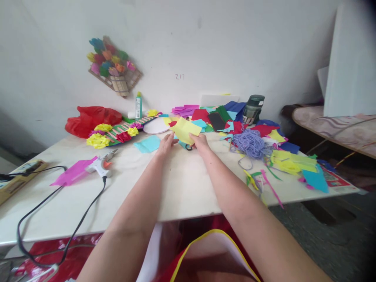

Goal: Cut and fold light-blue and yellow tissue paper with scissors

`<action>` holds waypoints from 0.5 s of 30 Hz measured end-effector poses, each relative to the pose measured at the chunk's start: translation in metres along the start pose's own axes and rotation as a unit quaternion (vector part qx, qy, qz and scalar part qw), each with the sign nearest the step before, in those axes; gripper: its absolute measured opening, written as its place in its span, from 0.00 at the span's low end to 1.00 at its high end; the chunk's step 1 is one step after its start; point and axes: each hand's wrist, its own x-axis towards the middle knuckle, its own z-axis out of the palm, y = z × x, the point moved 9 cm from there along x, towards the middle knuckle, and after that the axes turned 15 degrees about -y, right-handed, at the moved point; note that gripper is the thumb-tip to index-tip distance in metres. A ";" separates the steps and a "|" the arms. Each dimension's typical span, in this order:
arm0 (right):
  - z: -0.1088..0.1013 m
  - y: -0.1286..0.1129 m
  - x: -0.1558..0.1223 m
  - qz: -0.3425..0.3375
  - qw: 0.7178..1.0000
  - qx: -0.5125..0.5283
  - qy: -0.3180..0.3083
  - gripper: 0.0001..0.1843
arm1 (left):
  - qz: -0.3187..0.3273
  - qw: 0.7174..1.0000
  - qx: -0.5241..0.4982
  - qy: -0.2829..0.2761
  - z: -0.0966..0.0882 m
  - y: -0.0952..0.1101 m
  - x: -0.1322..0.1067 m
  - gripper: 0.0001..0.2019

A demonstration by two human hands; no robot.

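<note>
Both my arms reach far across the white table (182, 188). My left hand (166, 143) and my right hand (199, 141) each pinch an edge of a yellow sheet of paper (185, 130), held just above the tabletop. A pair of scissors with teal handles (185, 146) lies on the table under the sheet, between my hands. A light blue paper piece (147, 144) lies just left of my left hand.
A glue gun (100, 164) with a black cord (58, 211) lies at left beside pink paper (72, 176). Purple yarn (252, 143), coloured paper scraps (288, 162), a dark jar (253, 108), a glue bottle (138, 105), a red bag (91, 119) and a paper-flower craft (117, 133) crowd the far side.
</note>
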 end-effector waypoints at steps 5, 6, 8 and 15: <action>0.006 0.002 0.001 0.002 1.000 0.007 -0.029 0.09 | -0.023 0.971 -0.236 0.016 -0.003 -0.011 -0.002 0.32; 0.008 0.002 0.001 0.002 0.999 0.000 -0.037 0.09 | -0.018 0.967 -0.251 0.027 -0.006 -0.012 -0.003 0.29; 0.011 0.003 0.001 0.002 0.998 -0.016 -0.054 0.08 | -0.006 0.966 -0.254 0.046 -0.012 -0.015 -0.005 0.20; 0.003 -0.008 0.001 -0.038 0.995 -0.088 -0.031 0.20 | 0.003 0.965 -0.253 0.063 -0.017 -0.028 -0.005 0.08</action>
